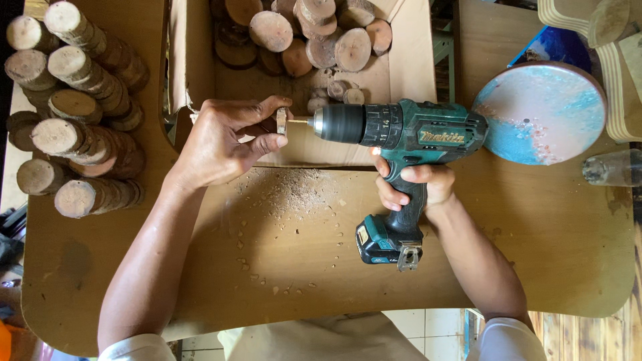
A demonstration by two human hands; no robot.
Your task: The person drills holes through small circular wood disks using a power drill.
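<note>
My left hand pinches a small round wood slice on edge between thumb and fingers. My right hand grips the handle of a teal and black cordless drill, held level and pointing left. The thin drill bit touches the edge of the slice. Both hands hover over the brown wooden table, just in front of an open cardboard box. Sawdust and wood chips lie on the table below the slice.
The cardboard box holds several loose wood slices. Stacked rows of wood slices lie at the left. A round blue and pink disc sits at the right, with a clear bottle beside it and plywood pieces behind.
</note>
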